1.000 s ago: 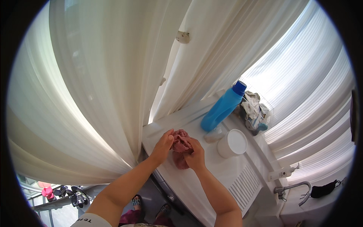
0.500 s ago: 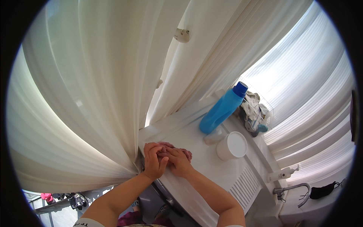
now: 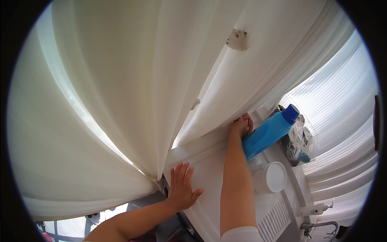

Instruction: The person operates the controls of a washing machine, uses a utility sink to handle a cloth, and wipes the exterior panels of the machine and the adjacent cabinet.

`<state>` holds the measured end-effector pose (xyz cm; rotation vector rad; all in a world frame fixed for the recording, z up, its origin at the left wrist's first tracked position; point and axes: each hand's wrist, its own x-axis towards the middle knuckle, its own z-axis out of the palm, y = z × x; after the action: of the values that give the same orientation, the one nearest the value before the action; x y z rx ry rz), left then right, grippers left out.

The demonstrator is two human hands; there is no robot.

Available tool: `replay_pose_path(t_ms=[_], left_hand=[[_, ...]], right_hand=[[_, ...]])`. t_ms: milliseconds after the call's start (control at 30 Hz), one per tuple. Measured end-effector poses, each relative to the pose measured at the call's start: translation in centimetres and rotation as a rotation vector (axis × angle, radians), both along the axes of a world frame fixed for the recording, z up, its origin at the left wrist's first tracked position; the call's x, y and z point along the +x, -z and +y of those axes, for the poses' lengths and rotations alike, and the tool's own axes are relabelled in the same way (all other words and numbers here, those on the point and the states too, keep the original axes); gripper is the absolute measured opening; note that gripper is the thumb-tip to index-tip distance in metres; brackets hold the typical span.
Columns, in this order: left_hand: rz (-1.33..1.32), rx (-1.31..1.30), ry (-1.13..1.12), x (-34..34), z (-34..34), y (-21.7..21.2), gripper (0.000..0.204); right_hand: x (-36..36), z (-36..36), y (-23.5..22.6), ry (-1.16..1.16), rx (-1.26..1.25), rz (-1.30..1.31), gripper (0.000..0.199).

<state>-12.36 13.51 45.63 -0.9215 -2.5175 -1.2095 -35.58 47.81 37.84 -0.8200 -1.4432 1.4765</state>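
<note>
My left hand (image 3: pixel 182 186) is open, its fingers spread and pointing away from me, above the near left part of the white counter (image 3: pixel 205 177). Nothing is in it. My right arm reaches across to the far corner of the counter, where my right hand (image 3: pixel 241 125) is curled around a crumpled reddish cloth (image 3: pixel 250 122). Only a little of this cloth shows, past the fingers. Right beside that hand leans a blue bottle (image 3: pixel 267 136) with a dark blue cap. Behind my right forearm stands a white lidded tub (image 3: pixel 275 177).
Pale curtains (image 3: pixel 121 80) hang along the left and far sides. A clear basket (image 3: pixel 300 141) holds crumpled cloths behind the bottle. To the right are a ribbed drainboard (image 3: pixel 276 218), a white pump bottle (image 3: pixel 314 209) and a metal tap (image 3: pixel 318 226).
Both hands were together on the reddish cloth at the near edge. My right hand has carried it to the far corner; my left hand has let go and spread open. The view has shifted.
</note>
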Motion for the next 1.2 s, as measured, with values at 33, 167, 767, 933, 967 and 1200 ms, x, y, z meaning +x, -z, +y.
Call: replay_pose_path(t_ms=[33, 167, 767, 933, 967, 1200], left_hand=[[-0.010, -0.023, -0.037, -0.3, -1.1, 0.6, 0.078], [0.047, 0.089, -0.025, -0.3, -0.5, 0.2, 0.075], [-0.346, 0.634, -0.228, -5.8, -12.1, -2.5, 0.047], [-0.429, 0.584, -0.179, -3.4, -11.2, -1.8, 0.043], [-0.455, 0.580, -0.169, -2.7, -11.0, -1.7, 0.042], [-0.352, 0.670, -0.127, -0.2, -10.3, -0.6, 0.038]], right_hand=[[1.5, -5.0, -2.2, -0.179, -0.088, -0.013, 0.030], [9.8, -11.4, -4.0, -0.283, 1.023, -0.685, 0.048], [27.9, -25.7, -9.8, -1.430, 0.542, -0.219, 0.038], [21.5, -19.1, -11.4, -0.656, 0.908, -0.354, 0.046], [20.9, -20.1, -11.7, -0.660, 0.927, -0.624, 0.046], [25.0, -31.5, -8.2, -0.813, 1.435, -0.417, 0.037]])
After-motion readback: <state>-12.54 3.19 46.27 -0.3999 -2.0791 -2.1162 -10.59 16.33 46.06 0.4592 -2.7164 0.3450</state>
